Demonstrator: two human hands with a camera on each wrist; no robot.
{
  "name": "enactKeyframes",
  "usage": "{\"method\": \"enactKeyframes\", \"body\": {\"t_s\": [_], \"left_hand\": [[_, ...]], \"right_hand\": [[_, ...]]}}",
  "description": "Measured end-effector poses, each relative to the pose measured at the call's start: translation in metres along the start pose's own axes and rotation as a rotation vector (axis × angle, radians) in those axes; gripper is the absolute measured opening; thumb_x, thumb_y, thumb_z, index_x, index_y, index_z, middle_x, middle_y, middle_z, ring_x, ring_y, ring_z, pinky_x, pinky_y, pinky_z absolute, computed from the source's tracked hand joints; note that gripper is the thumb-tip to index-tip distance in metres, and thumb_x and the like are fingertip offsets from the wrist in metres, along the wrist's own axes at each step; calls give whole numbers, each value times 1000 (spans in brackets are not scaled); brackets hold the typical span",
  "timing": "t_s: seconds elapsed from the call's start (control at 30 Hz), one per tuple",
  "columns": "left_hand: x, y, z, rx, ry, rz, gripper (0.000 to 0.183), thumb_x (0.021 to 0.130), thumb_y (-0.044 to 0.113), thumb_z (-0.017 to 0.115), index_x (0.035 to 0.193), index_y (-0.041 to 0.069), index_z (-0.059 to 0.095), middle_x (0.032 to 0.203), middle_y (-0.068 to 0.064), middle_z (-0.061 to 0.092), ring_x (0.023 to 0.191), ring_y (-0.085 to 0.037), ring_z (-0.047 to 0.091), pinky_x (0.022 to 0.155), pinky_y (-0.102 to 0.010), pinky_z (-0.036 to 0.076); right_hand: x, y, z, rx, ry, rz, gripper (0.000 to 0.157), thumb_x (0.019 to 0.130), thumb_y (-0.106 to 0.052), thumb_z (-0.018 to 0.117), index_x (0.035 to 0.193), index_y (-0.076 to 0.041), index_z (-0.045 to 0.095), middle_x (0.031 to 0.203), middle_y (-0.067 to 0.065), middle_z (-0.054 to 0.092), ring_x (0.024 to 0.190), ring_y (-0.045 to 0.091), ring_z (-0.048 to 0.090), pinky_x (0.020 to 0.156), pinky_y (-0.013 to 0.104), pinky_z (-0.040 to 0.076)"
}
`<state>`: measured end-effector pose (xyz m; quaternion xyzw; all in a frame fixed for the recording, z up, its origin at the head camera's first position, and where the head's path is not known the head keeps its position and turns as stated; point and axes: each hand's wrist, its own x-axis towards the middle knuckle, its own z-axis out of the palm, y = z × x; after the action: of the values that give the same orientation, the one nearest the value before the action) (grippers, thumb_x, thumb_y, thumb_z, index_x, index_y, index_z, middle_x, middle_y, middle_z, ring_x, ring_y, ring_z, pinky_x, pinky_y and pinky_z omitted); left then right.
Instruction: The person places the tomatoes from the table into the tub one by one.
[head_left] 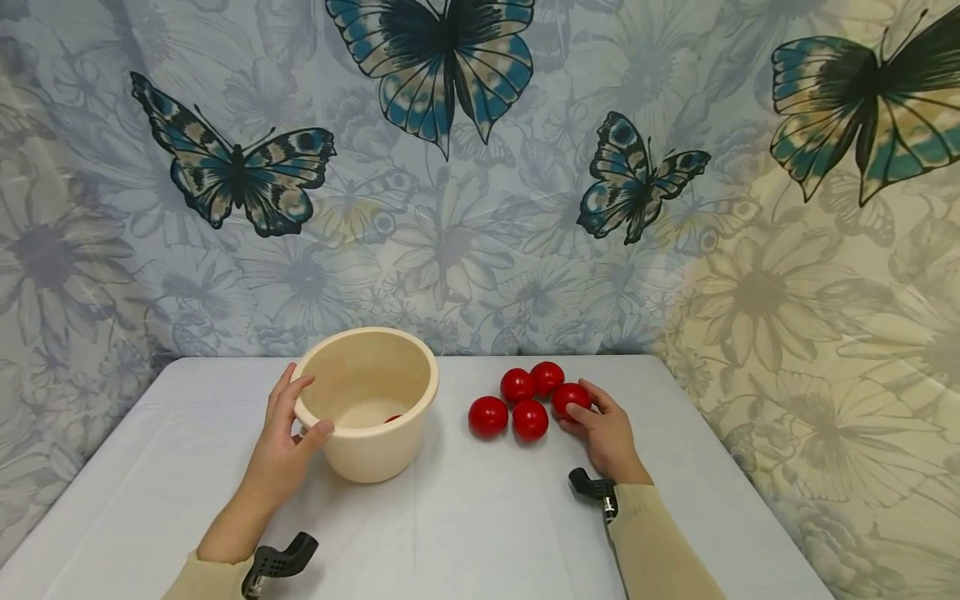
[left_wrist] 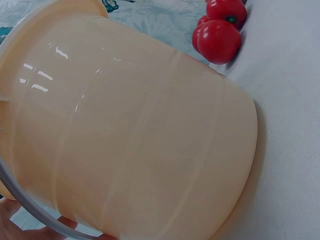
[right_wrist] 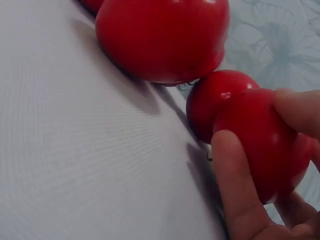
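On the left in the head view, my left hand [head_left: 279,457] holds a cream plastic bucket [head_left: 378,454] by its rim, thumb at the near side and fingers along the left. A sliver of something red [head_left: 393,418] shows inside; the near wall hides the rest. My right hand [head_left: 609,435] grips a red tomato [head_left: 568,400] at the right end of a group. Up close in the right wrist view, thumb and fingers wrap this tomato [right_wrist: 265,145]. Beside it lie several more tomatoes, among them a front one [head_left: 530,421] and a left one [head_left: 488,417].
A white cloth covers the table [head_left: 480,533]. Behind it hangs a flowered backdrop [head_left: 465,242] with large butterflies, meeting the table's far edge. Black camera mounts sit at both wrists, the left mount [head_left: 285,557] low over the cloth.
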<state>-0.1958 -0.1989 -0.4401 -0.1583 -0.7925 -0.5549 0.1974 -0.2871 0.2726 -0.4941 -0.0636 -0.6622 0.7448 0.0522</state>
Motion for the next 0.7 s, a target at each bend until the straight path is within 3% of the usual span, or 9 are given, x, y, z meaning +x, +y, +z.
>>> {"method": "enactKeyframes", "body": {"t_s": [0.23,0.7], "left_hand": [[0,1,0,14,0,-7,63,94,10,62,151,4,34,164,-10,2,137,-54,27,80,-20,47],[0,2,0,8,-2,-1,63,95,12,61,151,4,33,164,-12,2,136,-52,28,78,-18,48]], "right_hand": [[0,0,-3,58,10,-2,62,95,3,62,152,-7,40,138,15,37,116,34,53,82,42,55],[-6,-7,-6,216,6,13,56,99,-1,58,151,-11,41,137,8,38,121,29,47,81,36,55]]}}
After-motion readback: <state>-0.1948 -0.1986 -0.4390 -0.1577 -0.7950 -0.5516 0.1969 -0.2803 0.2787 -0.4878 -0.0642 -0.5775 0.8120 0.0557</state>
